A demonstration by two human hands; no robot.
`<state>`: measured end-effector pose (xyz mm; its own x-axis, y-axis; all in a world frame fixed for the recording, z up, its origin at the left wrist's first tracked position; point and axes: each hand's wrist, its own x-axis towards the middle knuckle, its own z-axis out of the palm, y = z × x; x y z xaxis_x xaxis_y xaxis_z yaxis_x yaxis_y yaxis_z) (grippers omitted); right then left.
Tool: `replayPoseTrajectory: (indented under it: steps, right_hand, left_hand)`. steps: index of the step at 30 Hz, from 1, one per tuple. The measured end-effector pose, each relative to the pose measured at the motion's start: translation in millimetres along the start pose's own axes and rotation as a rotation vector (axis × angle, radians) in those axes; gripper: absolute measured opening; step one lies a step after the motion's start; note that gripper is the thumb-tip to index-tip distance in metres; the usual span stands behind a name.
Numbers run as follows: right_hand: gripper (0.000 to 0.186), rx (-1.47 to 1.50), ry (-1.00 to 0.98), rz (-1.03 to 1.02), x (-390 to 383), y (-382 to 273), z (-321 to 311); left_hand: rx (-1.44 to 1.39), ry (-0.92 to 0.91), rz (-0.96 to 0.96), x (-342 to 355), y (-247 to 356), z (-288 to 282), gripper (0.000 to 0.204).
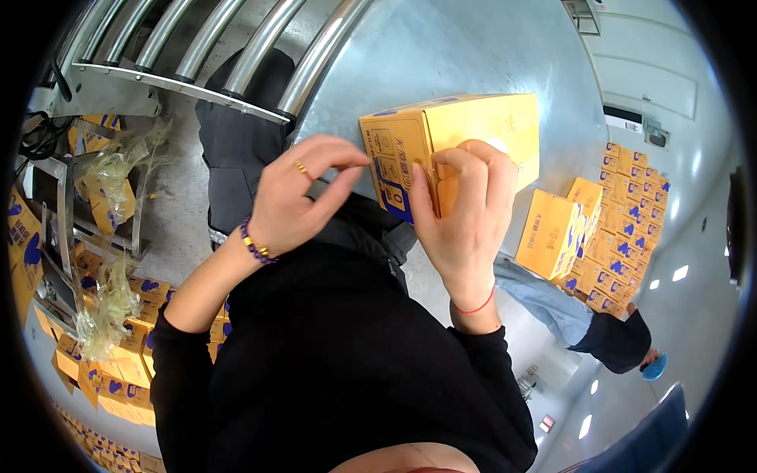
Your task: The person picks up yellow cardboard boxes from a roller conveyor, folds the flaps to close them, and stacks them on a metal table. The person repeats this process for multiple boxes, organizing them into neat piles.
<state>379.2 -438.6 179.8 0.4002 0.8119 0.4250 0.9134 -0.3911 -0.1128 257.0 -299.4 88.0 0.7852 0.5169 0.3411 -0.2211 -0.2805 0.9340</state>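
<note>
A yellow carton [485, 114] with blue print stands near the edge of a grey metal tabletop [347, 75], in front of me. My right hand [465, 209], with a red string at the wrist, is closed against the carton's near side, thumb and bent fingers pressed on it. Between them an orange patch of the carton shows. At the carton's left edge is my left hand [296, 193], wearing a ring and a beaded bracelet. Its thumb and index tips come close together like a pinch; whatever lies between them is too small to make out.
Metal conveyor rollers [260, 47] run at the upper left, with a person's dark-clothed legs [240, 134] beneath them. Crumpled clear plastic film [110, 315] hangs by yellow cartons on the left. At right, stacked cartons [623, 229] stand near another person [615, 339].
</note>
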Motion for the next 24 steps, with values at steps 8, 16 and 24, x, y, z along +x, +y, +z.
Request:
replayPoseTrajectory:
  steps: [8, 16, 24]
  right_hand:
    - [0.025, 0.004, 0.080, -0.034, -11.5, -2.9, -1.5]
    - [0.027, 0.041, 0.138, -0.012, -14.6, -3.2, -0.3]
    - [0.031, 0.575, 0.039, 0.016, -17.5, 23.7, -6.0]
  left_hand:
    - [-0.309, 0.053, -0.102, 12.4, 6.6, 33.2, 0.025]
    - [-0.320, 0.002, -0.041, 21.8, 1.8, 36.8, 0.025]
    - [-0.169, -0.083, 0.077, 29.6, 0.9, 33.9, 0.017]
